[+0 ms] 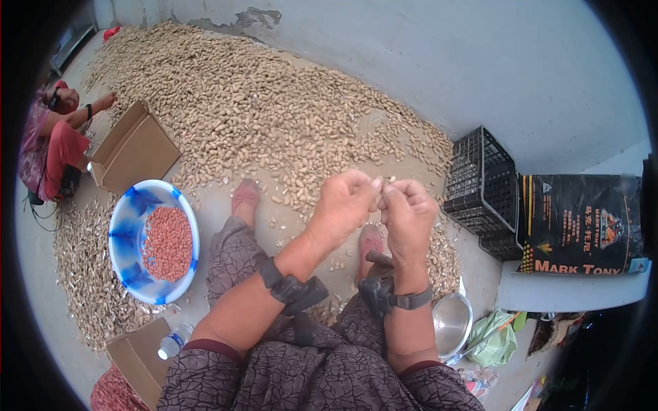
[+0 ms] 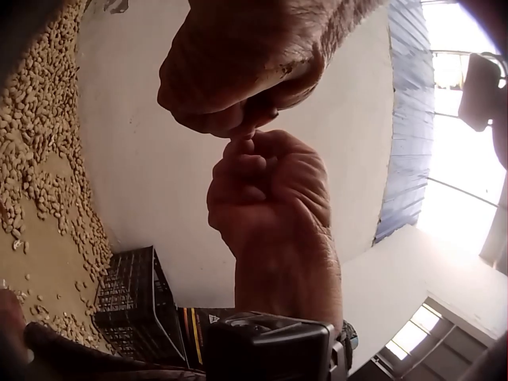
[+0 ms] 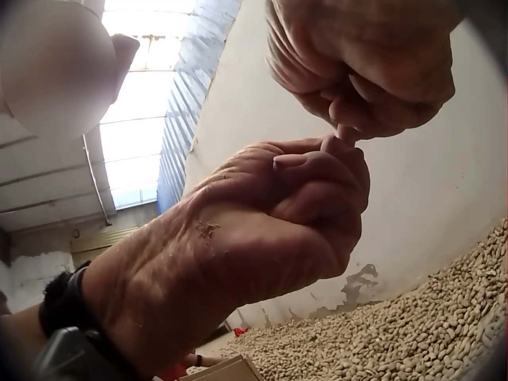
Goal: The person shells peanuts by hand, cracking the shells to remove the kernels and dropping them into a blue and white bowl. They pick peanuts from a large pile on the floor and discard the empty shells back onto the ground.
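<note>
In the head view, my left hand (image 1: 343, 209) and right hand (image 1: 411, 216) meet fingertip to fingertip in front of the body. Between them, thumbs and forefingers pinch a small peanut (image 1: 389, 179), mostly covered by the fingers. Both wrist views show the left hand (image 2: 238, 67) and right hand (image 3: 365, 71) with fingers curled in and tips touching. Below and to the left stands a blue-and-white basin (image 1: 122, 240) with shelled pink peanuts (image 1: 168, 243) inside. A wide heap of unshelled peanuts (image 1: 240, 103) spreads over the floor ahead.
Black plastic crates (image 1: 480, 181) and a black printed sack (image 1: 582, 222) stand right. A metal bowl (image 1: 452, 325) and a green bag (image 1: 495, 339) lie nearer. Left are a cardboard box (image 1: 137, 151), a bottle (image 1: 173, 342), a pile of shells (image 1: 89, 288) and another seated person (image 1: 58, 137).
</note>
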### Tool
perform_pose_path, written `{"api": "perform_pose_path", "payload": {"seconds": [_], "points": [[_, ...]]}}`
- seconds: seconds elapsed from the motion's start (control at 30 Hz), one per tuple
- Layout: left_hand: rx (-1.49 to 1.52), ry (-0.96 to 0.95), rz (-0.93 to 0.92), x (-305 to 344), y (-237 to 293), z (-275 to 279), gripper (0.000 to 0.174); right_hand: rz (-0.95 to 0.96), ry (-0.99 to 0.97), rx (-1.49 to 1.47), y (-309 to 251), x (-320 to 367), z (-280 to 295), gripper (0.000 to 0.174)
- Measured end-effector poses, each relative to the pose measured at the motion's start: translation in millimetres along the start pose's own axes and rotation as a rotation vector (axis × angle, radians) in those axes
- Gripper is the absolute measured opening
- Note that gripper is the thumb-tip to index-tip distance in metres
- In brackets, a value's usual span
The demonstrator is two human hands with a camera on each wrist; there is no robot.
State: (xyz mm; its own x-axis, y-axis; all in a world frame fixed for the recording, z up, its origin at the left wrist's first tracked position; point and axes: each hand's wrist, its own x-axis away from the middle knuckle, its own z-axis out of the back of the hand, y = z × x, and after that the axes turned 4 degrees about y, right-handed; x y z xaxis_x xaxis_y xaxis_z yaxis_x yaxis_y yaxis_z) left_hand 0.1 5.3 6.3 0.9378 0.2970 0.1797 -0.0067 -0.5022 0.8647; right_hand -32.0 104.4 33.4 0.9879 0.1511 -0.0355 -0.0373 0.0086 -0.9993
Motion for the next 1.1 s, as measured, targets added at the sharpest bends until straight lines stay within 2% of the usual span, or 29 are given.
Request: {"api": "perform_pose_path", "payload": {"seconds": [0.03, 0.07, 0.13, 0.2, 0.33, 0.4, 0.43, 0.5, 0.77, 0.87, 0.93, 0.97, 1.03, 1.07, 1.1], "points": [[0.000, 0.000, 0.000, 0.2, 0.9, 0.5, 0.018, 0.077, 0.020, 0.097, 0.8, 0.3, -0.2, 0.004], [-0.016, -0.002, 0.010, 0.9, 3.9, 1.2, 0.017, 0.076, 0.020, 0.098, 1.0, 0.9, -0.4, 0.004], [-0.032, -0.001, 0.019, -0.1, 3.9, 2.3, 0.015, 0.254, -0.013, 0.191, 1.4, 2.2, -1.0, 0.004], [-0.183, 0.011, -0.092, -3.7, -1.5, 3.5, 0.010, 0.304, -0.009, 0.208, 3.1, 3.1, -3.4, 0.004], [-0.169, -0.028, -0.073, -1.6, 2.3, 6.6, 0.010, 0.420, -0.014, 0.333, 5.4, 3.1, -1.4, 0.004], [0.075, -0.090, 0.033, -0.8, 3.6, 8.1, 0.011, 0.461, -0.013, 0.354, 9.7, 1.7, 0.4, 0.005], [0.074, -0.090, 0.033, -1.2, 4.0, 8.9, 0.011, 0.501, -0.012, 0.375, 11.7, 1.1, 1.1, 0.005], [0.153, -0.161, 0.081, -2.8, 5.0, 10.6, 0.013, 0.509, -0.003, 0.366, 14.0, 0.4, 1.7, 0.006], [0.178, -0.173, 0.146, -2.2, 10.9, 11.7, 0.011, 0.559, -0.014, 0.385, 4.2, 4.5, 0.1, 0.006], [0.175, -0.159, 0.188, -1.6, 13.7, 12.7, 0.012, 0.460, 0.008, 0.302, -2.3, 6.5, -0.5, 0.005], [0.182, -0.139, 0.215, -3.2, 14.0, 13.7, 0.014, 0.191, 0.052, 0.128, -2.2, 3.4, 3.7, 0.008], [0.151, -0.069, 0.195, -4.7, 12.6, 14.9, 0.017, 0.191, 0.052, 0.129, -3.8, 1.5, 6.0, 0.008], [0.119, 0.002, 0.176, -5.4, 12.2, 16.3, 0.021, -0.043, -0.091, 0.113, -7.8, -2.6, 9.0, 0.018], [0.124, -0.003, 0.130, -5.1, 12.5, 16.8, 0.023, -0.044, -0.091, 0.113, -9.4, -3.5, 7.7, 0.018], [0.128, -0.009, 0.084, -4.5, 12.8, 17.2, 0.025, -0.157, -0.146, 0.119, -11.3, -4.2, 6.1, 0.024]]}}
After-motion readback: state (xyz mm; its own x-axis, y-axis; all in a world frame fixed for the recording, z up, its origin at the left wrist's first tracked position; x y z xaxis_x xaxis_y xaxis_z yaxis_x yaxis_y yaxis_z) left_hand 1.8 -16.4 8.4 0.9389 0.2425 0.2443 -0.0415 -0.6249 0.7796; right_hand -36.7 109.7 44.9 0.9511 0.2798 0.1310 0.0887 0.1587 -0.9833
